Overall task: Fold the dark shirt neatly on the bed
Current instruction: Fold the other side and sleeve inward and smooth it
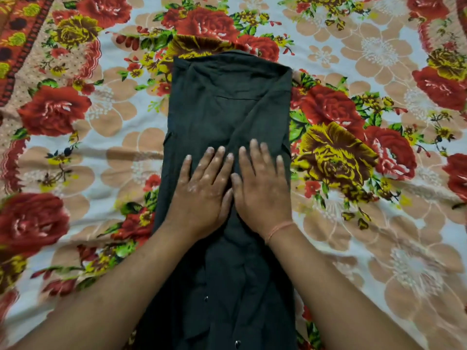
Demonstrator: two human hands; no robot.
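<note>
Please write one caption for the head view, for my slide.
Left hand and right hand press flat on the dark shirt, folded into a long strip on the floral bedsheet.

A bed [394, 248] fills the whole view, spread with a pale cloth sheet [106, 157] printed with big red roses, yellow-brown roses, flat peach blossoms and green leaves. One thing lies directly on the sheet: a dark, near-black cloth shirt [227, 104], folded into a long narrow strip. It runs from the far middle of the bed down to the near edge of the view. Its far end is squared off, a diagonal fold crosses its right half, and small shiny buttons [206, 298] show on its near part. Left of the shirt the sheet is creased in shallow ridges. Far to the shirt's upper left runs an orange-red patterned border [20, 46].
</note>
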